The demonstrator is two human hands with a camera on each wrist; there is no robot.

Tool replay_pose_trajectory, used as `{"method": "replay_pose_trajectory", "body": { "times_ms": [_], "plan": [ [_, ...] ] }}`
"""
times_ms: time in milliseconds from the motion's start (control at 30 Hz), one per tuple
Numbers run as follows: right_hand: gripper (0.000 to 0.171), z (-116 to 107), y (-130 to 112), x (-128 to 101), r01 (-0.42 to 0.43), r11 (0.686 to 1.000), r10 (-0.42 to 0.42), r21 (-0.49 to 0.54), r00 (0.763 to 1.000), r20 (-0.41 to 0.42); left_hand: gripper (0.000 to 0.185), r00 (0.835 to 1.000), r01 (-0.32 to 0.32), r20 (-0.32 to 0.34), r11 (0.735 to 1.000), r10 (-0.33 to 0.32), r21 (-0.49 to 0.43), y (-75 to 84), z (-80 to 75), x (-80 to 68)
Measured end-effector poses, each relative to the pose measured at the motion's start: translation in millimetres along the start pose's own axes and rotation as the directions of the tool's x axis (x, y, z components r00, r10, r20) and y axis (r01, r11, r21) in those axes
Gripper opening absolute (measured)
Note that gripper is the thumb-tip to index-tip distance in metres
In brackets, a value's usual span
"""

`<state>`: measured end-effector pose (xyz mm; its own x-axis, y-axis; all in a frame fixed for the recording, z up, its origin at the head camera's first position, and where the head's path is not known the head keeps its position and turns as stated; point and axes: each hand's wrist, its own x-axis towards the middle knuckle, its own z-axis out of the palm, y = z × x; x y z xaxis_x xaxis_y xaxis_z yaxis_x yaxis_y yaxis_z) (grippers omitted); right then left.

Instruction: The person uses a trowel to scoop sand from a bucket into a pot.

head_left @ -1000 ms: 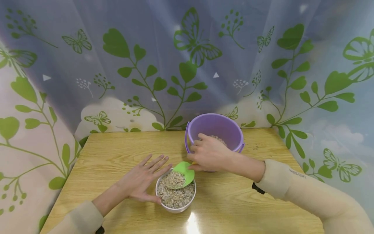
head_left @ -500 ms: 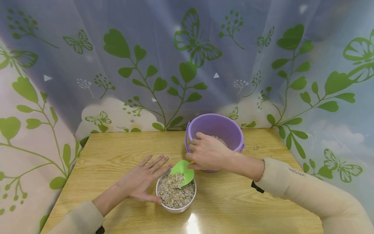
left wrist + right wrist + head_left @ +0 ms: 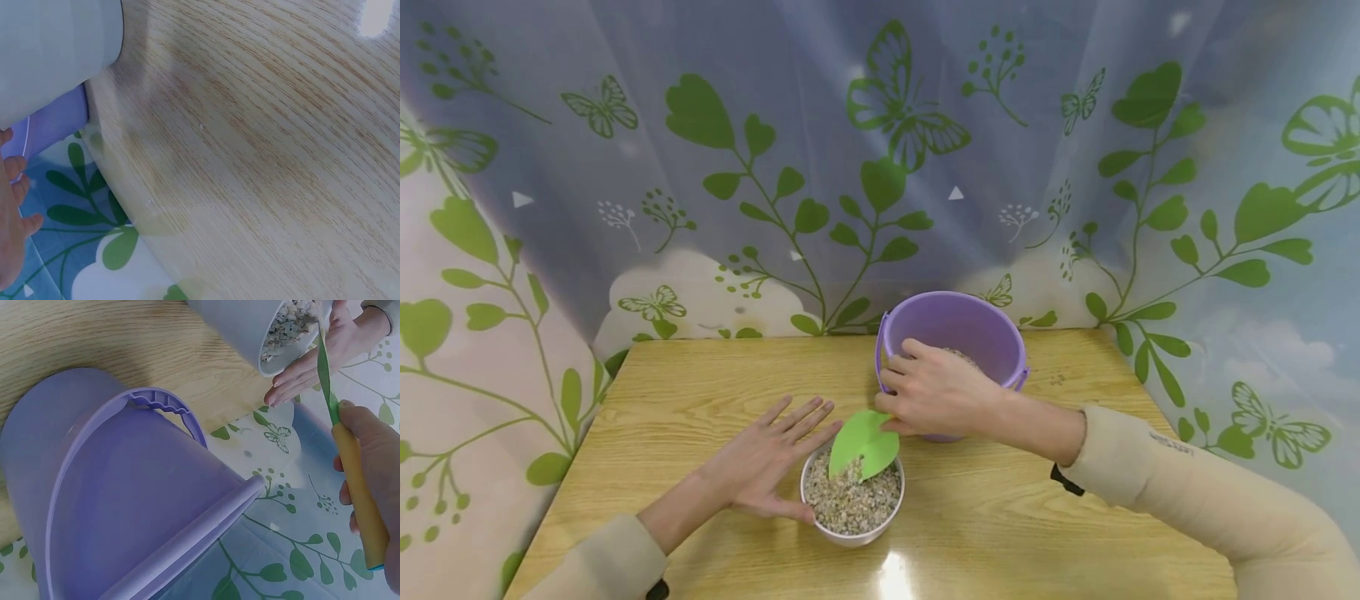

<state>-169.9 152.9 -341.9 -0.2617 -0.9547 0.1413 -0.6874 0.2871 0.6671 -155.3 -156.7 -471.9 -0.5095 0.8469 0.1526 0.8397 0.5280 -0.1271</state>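
Since the earlier frames we record one change: the green scoop [image 3: 864, 442] is tipped steeper, blade edge down into the white bowl [image 3: 850, 533], its load now lying with the gravel [image 3: 853, 502] already there, while both hands keep their places. Item, right hand [image 3: 937, 393]: curled round the scoop's yellow handle [image 3: 357, 490], holding it between bowl and purple bucket [image 3: 955, 325], a short carry that we judge explains why the two vessels stand near each other. Item, left hand [image 3: 767, 458]: fingers straight and spread, palm against the bowl's left wall, thumb along its near side; we take this as steadying the bowl against the scoop's push. Item, bowl: near the front middle of the wooden table [image 3: 700, 392], filled almost to the rim. Item, bucket: behind and right of the bowl, a little gravel visible inside past the right hand. Views compared: the head camera alone gives the whole layout; the right wrist camera alone shows the yellow handle, the bucket's handle [image 3: 162, 403] folded down and the scoop blade edge-on; the left wrist camera shows mostly table grain, the bowl's outer wall [image 3: 56, 50] and a strip of bucket, nothing of the scoop
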Motion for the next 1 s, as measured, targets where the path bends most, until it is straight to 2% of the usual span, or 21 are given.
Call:
{"method": "replay_pose_trajectory", "body": {
  "times_ms": [267,433,833,1000],
  "plan": [
    [0.036,-1,4,-6,0.033,0.998,-0.039,-0.056,0.992,-0.124,0.116,0.999,-0.020,-0.030,1.000,0.021,0.017,-0.1,-0.5,0.7],
    [0.038,2,6,-12,0.023,0.998,-0.033,-0.062,0.985,-0.168,0.117,0.999,-0.027,-0.038,0.999,0.029,0.031,0.0,-1.8,1.2],
    [0.045,5,15,-30,-0.076,0.995,0.083,0.063,0.989,-0.123,0.119,0.997,-0.037,-0.066,0.999,0.038,0.027,-4.3,-6.4,5.2],
    [0.045,5,21,-39,-0.105,0.992,0.115,0.073,0.983,-0.146,0.117,0.997,-0.044,-0.071,0.999,0.044,0.004,-8.2,-9.5,11.9]
  ]
}}
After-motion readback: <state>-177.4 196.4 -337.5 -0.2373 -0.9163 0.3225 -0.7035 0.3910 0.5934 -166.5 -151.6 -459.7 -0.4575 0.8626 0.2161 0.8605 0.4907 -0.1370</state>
